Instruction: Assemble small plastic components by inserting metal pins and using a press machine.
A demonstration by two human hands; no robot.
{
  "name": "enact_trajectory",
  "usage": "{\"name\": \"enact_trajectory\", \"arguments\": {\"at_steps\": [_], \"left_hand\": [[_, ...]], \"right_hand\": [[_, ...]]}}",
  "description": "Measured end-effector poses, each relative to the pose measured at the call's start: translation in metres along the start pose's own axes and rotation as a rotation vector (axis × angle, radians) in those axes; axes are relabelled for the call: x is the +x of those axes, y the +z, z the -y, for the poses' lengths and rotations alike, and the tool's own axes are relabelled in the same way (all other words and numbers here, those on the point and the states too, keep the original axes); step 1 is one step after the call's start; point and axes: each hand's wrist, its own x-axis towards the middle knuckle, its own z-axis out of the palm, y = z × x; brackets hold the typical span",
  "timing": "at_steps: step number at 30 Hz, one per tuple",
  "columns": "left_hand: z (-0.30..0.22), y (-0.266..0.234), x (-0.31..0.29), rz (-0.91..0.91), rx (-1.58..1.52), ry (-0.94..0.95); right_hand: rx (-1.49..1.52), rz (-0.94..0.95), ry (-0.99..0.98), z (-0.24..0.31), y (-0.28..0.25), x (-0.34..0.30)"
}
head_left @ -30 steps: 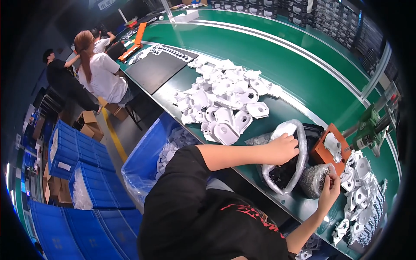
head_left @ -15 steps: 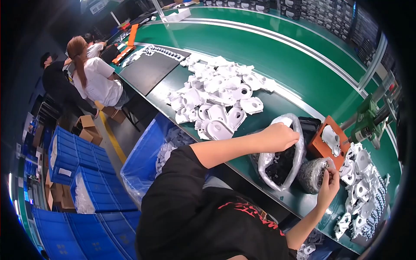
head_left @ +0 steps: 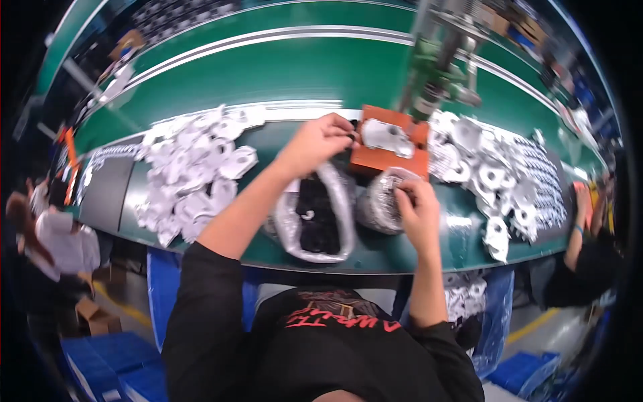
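My left hand (head_left: 316,144) is raised over the bench, thumb and fingers pinched on a small black part (head_left: 351,137). It is just left of an orange fixture block (head_left: 382,158), on which a white plastic housing (head_left: 386,137) lies. Below that hand stands a bag-lined container (head_left: 345,231) full of black parts (head_left: 319,213). My right hand (head_left: 420,209) has its fingers closed at the mouth of a smaller tub wrapped in clear plastic (head_left: 376,213), which seems to hold small metal pieces. Whatever those fingertips pinch is too small to make out.
White housings (head_left: 197,167) are heaped on the left, more (head_left: 479,157) on the right. A green press-like machine (head_left: 429,80) rises behind the fixture. Along the back runs a green conveyor (head_left: 268,67). Blue bins stand below the bench edge. A co-worker's arm (head_left: 576,234) is at far right.
The view has swung to the right. My left hand has lifted out of the black-parts container toward the orange fixture, with a black part in its fingers. My right hand stays at the small tub.
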Motion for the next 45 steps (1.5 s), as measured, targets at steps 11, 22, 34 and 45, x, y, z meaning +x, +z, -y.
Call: {"name": "enact_trajectory", "arguments": {"at_steps": [11, 22, 34, 45], "left_hand": [[0.017, 0.046, 0.147, 0.203, 0.498, 0.056], [0.015, 0.078, 0.159, 0.490, 0.622, -0.018], [0.025, 0.064, 0.143, 0.312, 0.511, 0.239], [0.059, 0.068, 0.042, -0.032, 1.211, 0.751]], "right_hand": [[0.042, -0.020, 0.006, -0.011, -0.004, -0.006], [0.016, -0.020, 0.008, -0.010, -0.007, -0.004], [0.500, -0.044, 0.240, -0.019, -0.015, 0.001], [0.193, -0.092, 0.243, -0.081, -0.010, 0.088]]}}
